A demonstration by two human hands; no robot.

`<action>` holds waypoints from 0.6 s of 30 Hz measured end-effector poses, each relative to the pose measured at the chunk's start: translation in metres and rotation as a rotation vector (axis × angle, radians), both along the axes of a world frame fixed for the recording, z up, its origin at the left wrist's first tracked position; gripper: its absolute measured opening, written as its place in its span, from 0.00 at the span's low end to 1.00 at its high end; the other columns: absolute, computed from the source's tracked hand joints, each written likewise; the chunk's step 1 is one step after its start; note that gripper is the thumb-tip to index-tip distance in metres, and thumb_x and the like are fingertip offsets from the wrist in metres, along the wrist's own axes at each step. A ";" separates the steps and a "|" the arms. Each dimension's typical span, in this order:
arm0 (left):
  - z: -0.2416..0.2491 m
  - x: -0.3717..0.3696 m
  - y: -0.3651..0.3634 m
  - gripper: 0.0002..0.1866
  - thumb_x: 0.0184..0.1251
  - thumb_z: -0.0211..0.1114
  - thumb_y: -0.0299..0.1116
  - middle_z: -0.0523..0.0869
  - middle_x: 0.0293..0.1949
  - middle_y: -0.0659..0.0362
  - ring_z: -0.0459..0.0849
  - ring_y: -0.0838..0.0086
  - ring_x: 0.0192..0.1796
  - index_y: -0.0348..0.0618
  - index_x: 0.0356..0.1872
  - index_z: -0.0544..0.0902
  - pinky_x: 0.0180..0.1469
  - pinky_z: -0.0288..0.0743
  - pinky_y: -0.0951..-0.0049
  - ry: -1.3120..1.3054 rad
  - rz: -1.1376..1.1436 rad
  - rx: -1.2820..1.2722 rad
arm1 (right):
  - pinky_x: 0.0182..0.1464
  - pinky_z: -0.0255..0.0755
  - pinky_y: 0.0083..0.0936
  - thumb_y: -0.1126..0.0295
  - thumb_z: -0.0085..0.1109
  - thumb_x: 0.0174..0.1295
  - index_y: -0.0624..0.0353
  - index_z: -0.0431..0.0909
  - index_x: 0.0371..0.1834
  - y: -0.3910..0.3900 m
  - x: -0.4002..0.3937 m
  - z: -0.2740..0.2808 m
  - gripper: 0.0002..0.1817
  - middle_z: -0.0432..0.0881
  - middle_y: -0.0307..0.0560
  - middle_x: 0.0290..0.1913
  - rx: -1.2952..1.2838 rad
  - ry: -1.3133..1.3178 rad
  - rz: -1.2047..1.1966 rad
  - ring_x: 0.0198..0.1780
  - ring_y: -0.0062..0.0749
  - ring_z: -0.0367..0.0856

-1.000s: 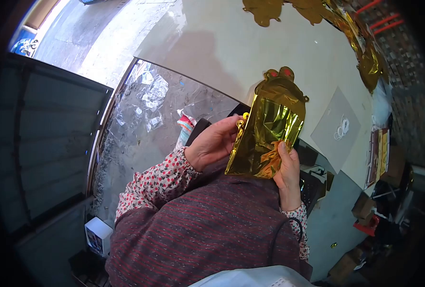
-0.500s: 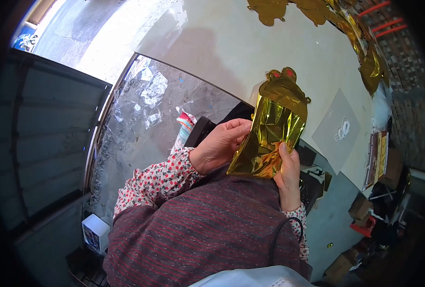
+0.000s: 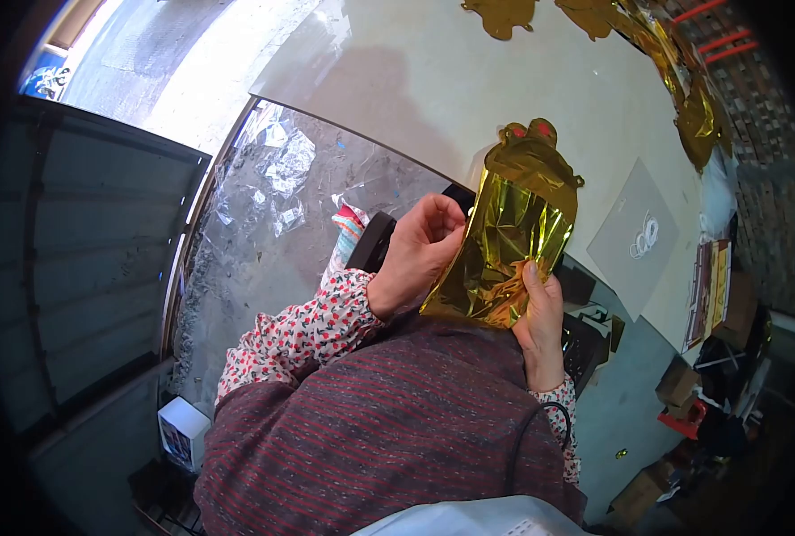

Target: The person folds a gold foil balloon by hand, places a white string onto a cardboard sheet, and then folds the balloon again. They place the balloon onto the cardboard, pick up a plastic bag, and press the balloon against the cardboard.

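A flat, shiny gold foil balloon [image 3: 522, 219] with two red spots on its rounded top end hangs over the near table edge. My right hand [image 3: 540, 313] grips its bunched lower part, thumb on top of the creases. Beside the balloon's left edge, my left hand [image 3: 420, 246] is curled, with thumb and forefinger close together. Whether those fingers pinch the foil edge or something small is hidden.
The pale table [image 3: 451, 98] spans ahead, with more gold foil balloons [image 3: 504, 18] at its far side. A grey sheet [image 3: 625, 259] with a white loop of string [image 3: 645, 237] lies to the right. Clear plastic scraps [image 3: 286, 165] litter the floor at left.
My left hand has moved slightly up along the balloon's left edge, its fingers curling more. My right hand keeps its grip.
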State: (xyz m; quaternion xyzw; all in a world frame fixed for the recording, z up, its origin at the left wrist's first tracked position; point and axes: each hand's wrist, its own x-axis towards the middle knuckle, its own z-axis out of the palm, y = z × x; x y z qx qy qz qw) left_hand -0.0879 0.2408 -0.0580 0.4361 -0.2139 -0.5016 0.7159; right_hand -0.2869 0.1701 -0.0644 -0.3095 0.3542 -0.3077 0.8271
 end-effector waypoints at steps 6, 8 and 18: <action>0.017 0.005 0.002 0.11 0.73 0.64 0.27 0.85 0.41 0.63 0.80 0.88 0.42 0.34 0.52 0.81 0.44 0.76 0.84 -0.066 -0.144 0.113 | 0.50 0.81 0.28 0.67 0.54 0.75 0.59 0.81 0.49 0.002 0.008 0.011 0.09 0.85 0.40 0.46 0.013 0.060 -0.046 0.47 0.24 0.84; 0.013 0.009 0.001 0.12 0.74 0.64 0.27 0.86 0.42 0.63 0.80 0.87 0.43 0.33 0.54 0.81 0.46 0.77 0.83 -0.236 -0.150 0.094 | 0.50 0.81 0.28 0.67 0.54 0.75 0.59 0.81 0.49 0.003 0.008 0.012 0.09 0.85 0.40 0.45 0.013 0.056 -0.037 0.46 0.24 0.84; -0.004 0.001 0.005 0.04 0.68 0.65 0.21 0.82 0.35 0.61 0.78 0.83 0.36 0.34 0.41 0.80 0.38 0.74 0.80 -0.406 -0.051 0.031 | 0.50 0.80 0.26 0.67 0.54 0.75 0.58 0.81 0.49 0.004 0.006 0.006 0.09 0.84 0.38 0.45 -0.007 0.040 -0.039 0.46 0.22 0.82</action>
